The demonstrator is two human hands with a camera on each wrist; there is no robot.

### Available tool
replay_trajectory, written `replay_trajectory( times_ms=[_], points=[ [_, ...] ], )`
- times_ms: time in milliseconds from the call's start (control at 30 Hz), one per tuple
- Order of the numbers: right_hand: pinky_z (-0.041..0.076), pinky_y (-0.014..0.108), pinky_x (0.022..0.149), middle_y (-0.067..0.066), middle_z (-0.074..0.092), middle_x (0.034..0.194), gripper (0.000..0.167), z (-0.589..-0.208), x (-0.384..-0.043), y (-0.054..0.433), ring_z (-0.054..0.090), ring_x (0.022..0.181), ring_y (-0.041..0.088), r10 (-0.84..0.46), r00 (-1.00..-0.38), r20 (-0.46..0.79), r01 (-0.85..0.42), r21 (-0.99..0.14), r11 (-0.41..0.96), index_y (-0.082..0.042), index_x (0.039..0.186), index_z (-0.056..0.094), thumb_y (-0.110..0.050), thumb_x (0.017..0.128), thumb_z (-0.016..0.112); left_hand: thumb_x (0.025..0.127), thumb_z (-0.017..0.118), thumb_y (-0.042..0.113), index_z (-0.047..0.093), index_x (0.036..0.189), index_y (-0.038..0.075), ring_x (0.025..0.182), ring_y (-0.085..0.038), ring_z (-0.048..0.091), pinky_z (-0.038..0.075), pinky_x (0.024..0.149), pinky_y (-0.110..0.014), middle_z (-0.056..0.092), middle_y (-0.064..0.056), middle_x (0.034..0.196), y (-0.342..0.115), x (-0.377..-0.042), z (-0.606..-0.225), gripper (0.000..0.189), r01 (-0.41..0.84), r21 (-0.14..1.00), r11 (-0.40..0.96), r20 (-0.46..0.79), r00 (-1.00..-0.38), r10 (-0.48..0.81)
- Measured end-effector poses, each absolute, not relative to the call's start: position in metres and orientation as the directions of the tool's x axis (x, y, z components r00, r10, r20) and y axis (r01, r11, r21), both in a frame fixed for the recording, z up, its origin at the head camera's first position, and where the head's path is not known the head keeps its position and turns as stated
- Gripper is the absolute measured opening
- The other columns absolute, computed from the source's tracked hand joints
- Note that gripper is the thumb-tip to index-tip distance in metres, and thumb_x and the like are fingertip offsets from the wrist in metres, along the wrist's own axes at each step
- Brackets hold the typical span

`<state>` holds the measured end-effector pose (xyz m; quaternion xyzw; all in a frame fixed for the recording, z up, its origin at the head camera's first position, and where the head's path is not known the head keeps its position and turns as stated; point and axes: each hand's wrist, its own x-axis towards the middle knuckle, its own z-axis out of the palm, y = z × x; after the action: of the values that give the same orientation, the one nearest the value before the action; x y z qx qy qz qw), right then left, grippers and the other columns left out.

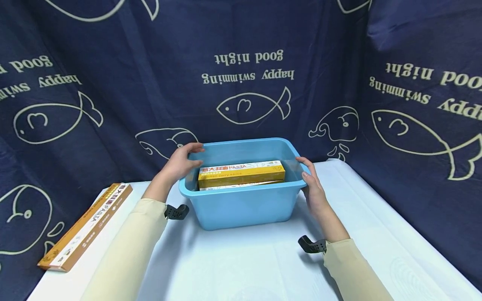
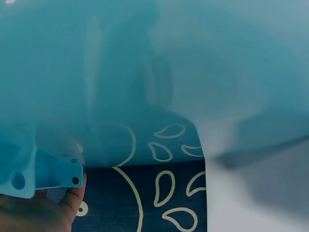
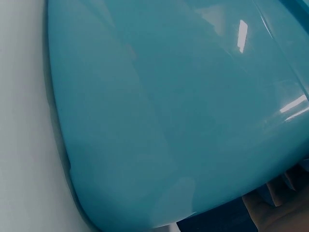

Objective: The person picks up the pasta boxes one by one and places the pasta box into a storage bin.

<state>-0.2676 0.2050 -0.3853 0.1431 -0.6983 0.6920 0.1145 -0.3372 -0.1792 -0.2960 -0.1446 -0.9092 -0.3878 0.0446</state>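
Note:
A light blue plastic bin (image 1: 244, 209) stands on the white table, between both hands. At its left end my left hand (image 1: 180, 164) grips the rim, thumb and fingers reaching over the edge. My right hand (image 1: 315, 191) holds the rim at the opposite end, fingers around the edge. Inside lies a yellow-and-white pasta box (image 1: 241, 179), marked chicken curry sauce; a white edge of another box shows beneath it, mostly hidden. Both wrist views are filled by the bin's glossy wall (image 2: 120, 63), with a few fingers (image 3: 280, 193) visible by the rim in the right one.
To the left, an orange-brown pasta box (image 1: 86, 228) lies slantwise along the edge of the white table (image 1: 233, 263). Dark blue curtains (image 1: 256, 37) printed with fish and letters hang behind the bin and on both sides.

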Motion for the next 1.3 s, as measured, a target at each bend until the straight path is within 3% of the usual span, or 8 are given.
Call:
replay_trajectory(
  times_ms=[400,633,967,1300],
  points=[
    [0.007,0.072,0.118,0.008,0.015,0.165,0.055,-0.385,-0.267,0.204,0.015,0.151,0.039,-0.042,-0.936,0.348,-0.349,-0.937,0.009,-0.025,0.151,0.029,-0.036,0.097,0.033,0.097,0.061,0.011,0.043,0.150,0.010,0.144,-0.030,0.040,0.035,0.118,-0.052,0.053,-0.011,0.148,-0.184,-0.334,-0.305,0.056,0.314,0.781,0.540,0.237,-0.949,0.209],
    [0.007,0.072,0.118,0.008,0.015,0.164,0.056,-0.386,-0.267,0.204,0.015,0.150,0.039,-0.048,-0.936,0.350,-0.350,-0.937,0.003,-0.024,0.151,0.028,-0.036,0.097,0.032,0.099,0.059,0.015,0.048,0.147,0.012,0.145,-0.029,0.039,0.030,0.120,-0.053,0.051,-0.009,0.151,-0.186,-0.330,-0.312,0.050,0.328,0.832,0.448,0.285,-0.945,0.163],
    [0.006,0.073,0.117,0.009,0.013,0.165,0.056,-0.385,-0.265,0.204,0.013,0.151,0.041,-0.048,-0.934,0.355,-0.355,-0.935,-0.001,-0.023,0.151,0.028,-0.035,0.096,0.033,0.101,0.057,0.017,0.049,0.147,0.017,0.151,-0.020,0.030,0.020,0.126,-0.047,0.046,-0.001,0.156,-0.186,-0.323,-0.320,0.047,0.273,0.923,0.272,0.257,-0.962,0.095],
    [0.006,0.073,0.118,0.008,0.014,0.165,0.056,-0.384,-0.265,0.205,0.014,0.151,0.040,-0.041,-0.937,0.346,-0.347,-0.938,0.007,-0.024,0.151,0.029,-0.035,0.096,0.033,0.102,0.051,0.009,0.051,0.145,0.016,0.151,-0.019,0.031,0.023,0.126,-0.043,0.043,-0.001,0.157,-0.191,-0.313,-0.331,0.044,0.206,0.968,0.145,0.206,-0.978,0.013]
  ],
)
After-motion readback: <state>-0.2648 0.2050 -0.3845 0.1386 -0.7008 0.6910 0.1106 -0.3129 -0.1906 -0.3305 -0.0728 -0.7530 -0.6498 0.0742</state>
